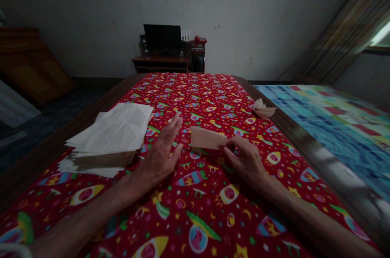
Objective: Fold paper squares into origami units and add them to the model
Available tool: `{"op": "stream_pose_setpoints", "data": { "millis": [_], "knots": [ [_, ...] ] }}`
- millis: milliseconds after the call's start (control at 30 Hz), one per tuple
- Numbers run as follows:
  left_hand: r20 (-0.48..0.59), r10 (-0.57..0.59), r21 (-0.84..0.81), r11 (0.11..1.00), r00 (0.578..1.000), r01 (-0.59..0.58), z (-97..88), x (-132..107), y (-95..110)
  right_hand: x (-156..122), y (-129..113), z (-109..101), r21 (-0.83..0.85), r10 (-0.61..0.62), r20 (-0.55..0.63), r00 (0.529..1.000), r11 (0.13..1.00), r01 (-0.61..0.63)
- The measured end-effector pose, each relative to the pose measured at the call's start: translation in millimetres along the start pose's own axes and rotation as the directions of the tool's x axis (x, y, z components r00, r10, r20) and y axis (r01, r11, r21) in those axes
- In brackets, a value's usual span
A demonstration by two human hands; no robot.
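Note:
A small folded piece of paper (208, 138), tan and roughly rectangular, is over the middle of the red patterned cloth. My right hand (245, 156) pinches its right end between thumb and fingers. To its left, my left hand (166, 148) has its fingers stretched out and its thumb apart, holding nothing and not touching the paper. Left of that hand lies a loose stack of thin printed sheets (118, 130). A pleated paper piece (263, 109), fanned out, rests near the right edge of the table.
The red cloth (195, 91) covers a long table with dark wooden edges (338, 181). Beyond its far end stand a monitor (162, 37) and a red telephone (200, 40). A bed with a checked cover (329, 128) is at the right, a wooden cabinet (33, 63) at the left.

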State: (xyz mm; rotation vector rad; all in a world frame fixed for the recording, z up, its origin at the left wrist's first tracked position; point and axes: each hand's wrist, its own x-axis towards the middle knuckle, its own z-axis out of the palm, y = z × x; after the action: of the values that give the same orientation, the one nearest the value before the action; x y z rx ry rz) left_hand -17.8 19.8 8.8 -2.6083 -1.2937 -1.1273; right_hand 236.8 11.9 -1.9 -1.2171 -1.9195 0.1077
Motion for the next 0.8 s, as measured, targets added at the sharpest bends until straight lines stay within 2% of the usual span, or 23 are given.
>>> {"op": "stream_pose_setpoints", "data": {
  "millis": [67,133,200,267,367,567,633,700,800],
  "knots": [
    [0.000,0.058,0.034,0.998,0.998,-0.058,-6.1,2.8,3.4,-1.0,-2.6,-3.0,-0.058,-0.092,-0.008,0.996,0.994,0.092],
    [0.025,0.149,0.052,0.987,0.988,-0.150,-9.2,3.1,7.5,-3.0,-6.0,-4.2,-0.164,-0.204,0.032,0.979,0.965,0.206],
    [0.074,0.232,0.057,0.970,0.970,-0.236,-9.0,0.8,12.0,-6.1,-10.2,-3.8,-0.269,-0.319,0.146,0.936,0.898,0.348],
    [0.135,0.273,0.065,0.957,0.953,-0.283,-6.7,-3.3,16.7,-9.3,-15.0,-2.6,-0.300,-0.399,0.278,0.874,0.828,0.474],
    [0.208,0.277,0.089,0.950,0.938,-0.300,-2.4,-8.5,23.5,-11.9,-20.1,-1.6,-0.255,-0.446,0.366,0.817,0.796,0.548],
    [0.192,0.269,0.171,0.938,0.944,-0.302,1.6,-10.4,30.6,-10.5,-16.5,-2.2,-0.192,-0.370,0.397,0.840,0.861,0.470],
    [0.223,0.242,0.167,0.945,0.944,-0.282,2.1,-13.4,31.2,-10.7,-12.7,-2.1,-0.141,-0.349,0.395,0.850,0.891,0.432],
    [0.272,0.200,0.112,0.965,0.941,-0.237,3.0,-17.7,31.4,-11.5,-8.4,-2.1,-0.064,-0.325,0.379,0.866,0.925,0.375],
    [0.303,0.087,0.003,0.996,0.949,-0.092,5.6,-22.0,31.4,-12.1,-2.4,-2.9,0.075,-0.240,0.378,0.894,0.971,0.228]
  ]
}}
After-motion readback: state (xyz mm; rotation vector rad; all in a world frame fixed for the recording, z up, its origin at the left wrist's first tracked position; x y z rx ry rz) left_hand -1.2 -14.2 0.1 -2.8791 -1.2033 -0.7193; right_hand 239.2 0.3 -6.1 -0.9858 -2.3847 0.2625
